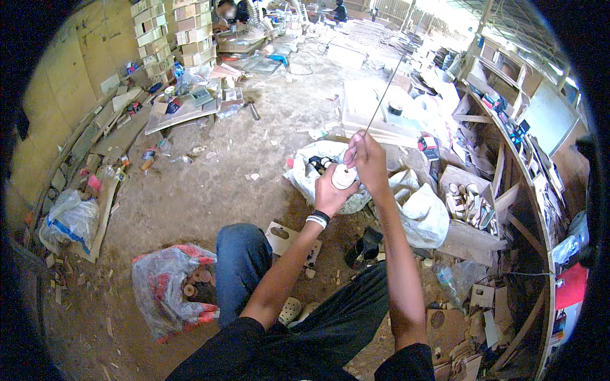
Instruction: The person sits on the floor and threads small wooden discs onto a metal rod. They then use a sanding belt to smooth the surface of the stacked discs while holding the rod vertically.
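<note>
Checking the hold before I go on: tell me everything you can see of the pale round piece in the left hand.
The pale round piece is cream-coloured and could be wood. Its rounded face shows a small dark hole near the upper edge. The left hand grips it from its left and below, in front of the white sack in this view. The right hand is close; contact is unclear.

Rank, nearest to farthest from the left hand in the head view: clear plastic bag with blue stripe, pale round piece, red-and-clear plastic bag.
1. Pale round piece: held in the left hand.
2. Red-and-clear plastic bag: on the floor, left of the knee.
3. Clear plastic bag with blue stripe: at the far left.
</note>
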